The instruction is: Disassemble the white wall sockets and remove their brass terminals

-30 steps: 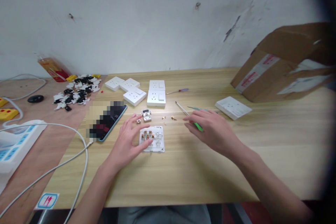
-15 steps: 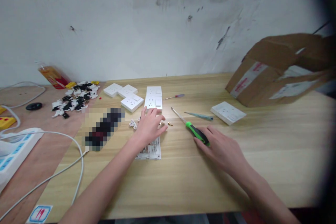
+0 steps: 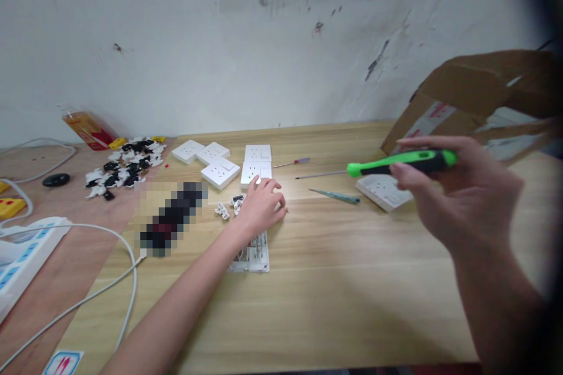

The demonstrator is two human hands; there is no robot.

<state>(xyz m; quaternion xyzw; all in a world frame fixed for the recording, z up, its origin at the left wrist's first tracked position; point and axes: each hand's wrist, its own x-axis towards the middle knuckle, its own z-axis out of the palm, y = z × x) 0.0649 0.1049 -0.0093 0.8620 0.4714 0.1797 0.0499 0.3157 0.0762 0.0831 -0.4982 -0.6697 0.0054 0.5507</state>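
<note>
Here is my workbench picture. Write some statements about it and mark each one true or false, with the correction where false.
1. The right hand holds the green-handled screwdriver above the table. True.
2. The left hand grips the small red screwdriver. False: it lies alone on the table; the left hand rests by the opened socket.
3. A cardboard box stands at the right. True.
4. The green-handled screwdriver's shaft points toward the person. False: it points left.
</note>
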